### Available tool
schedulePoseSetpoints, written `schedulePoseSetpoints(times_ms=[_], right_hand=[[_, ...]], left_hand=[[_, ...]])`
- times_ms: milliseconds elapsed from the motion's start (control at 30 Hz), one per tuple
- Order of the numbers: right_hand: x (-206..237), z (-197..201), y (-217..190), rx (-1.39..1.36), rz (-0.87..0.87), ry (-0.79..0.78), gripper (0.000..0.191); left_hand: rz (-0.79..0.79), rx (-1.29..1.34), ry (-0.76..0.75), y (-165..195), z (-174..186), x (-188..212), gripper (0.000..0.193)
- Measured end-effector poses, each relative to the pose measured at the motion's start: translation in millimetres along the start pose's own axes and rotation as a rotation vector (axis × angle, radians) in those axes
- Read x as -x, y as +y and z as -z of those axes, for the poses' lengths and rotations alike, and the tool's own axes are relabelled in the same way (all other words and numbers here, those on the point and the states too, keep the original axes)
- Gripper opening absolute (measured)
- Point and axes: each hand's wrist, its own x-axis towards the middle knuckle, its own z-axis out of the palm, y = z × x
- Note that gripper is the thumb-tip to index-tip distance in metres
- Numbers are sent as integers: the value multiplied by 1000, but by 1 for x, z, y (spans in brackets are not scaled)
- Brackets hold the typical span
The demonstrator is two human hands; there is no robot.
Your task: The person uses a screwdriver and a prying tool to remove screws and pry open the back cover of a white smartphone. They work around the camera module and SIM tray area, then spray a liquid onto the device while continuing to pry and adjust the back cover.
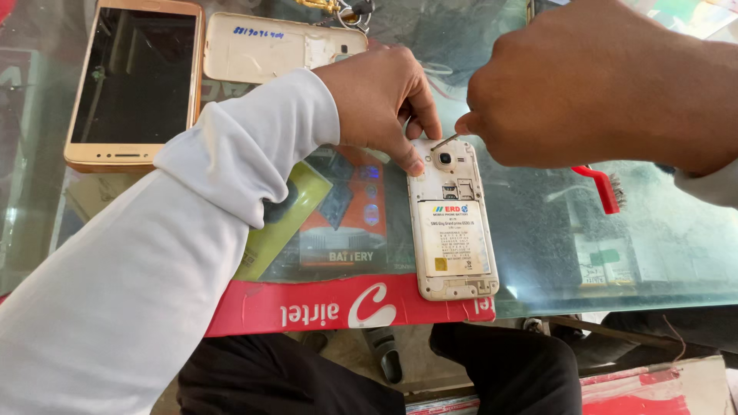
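Back cover [269,48] off, battery [453,238] still in; my left hand [380,100] pins opened phone [452,223], right hand [592,84] pinches thin tool [444,141], prob. at camera.

Cream-gold opened phone [453,223] with white battery [454,237]; gold second phone [134,84], black screen; cream back cover [269,48]; red brush [603,187]; greenish glass bench [538,253], red edge strip [346,303]; white sleeve [154,253].

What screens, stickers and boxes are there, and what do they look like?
Phone screen: top left, dark rectangle, gold frame.
Battery label: in the open phone, pale rectangle, small yellow square.
Battery package: under the glass, orange and dark.
Red banner: table's front edge, white lettering.
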Motion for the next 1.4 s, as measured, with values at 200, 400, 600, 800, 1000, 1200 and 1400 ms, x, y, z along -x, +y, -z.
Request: schedulePoseSetpoints(times_ms=[200, 400, 600, 800, 1000, 1200, 1400], right_hand=[[-4, 25, -11, 238, 102, -46, 21], [13, 31, -26, 497, 359, 444, 23], [8, 15, -14, 596, 220, 689, 9], [-8, -12, 13, 7, -29, 34, 29], [4, -8, 11, -427, -144, -129, 31], [-3, 6, 3, -539, -250, -234, 26], [-12, 2, 6, -566, -202, -254, 24]], left_hand=[[-89, -35, 41, -4, -2, -4, 44], [-292, -123, 119, -13, -3, -4, 43], [-204, 20, 141, -13, -6, -3, 51], [-89, -24, 40, -1, -2, -2, 43], [-46, -45, 22, 7, 0, 1, 41], [4, 8, 3, 5, 1, 3, 44], [-72, -8, 5, 0, 0, 1, 44]])
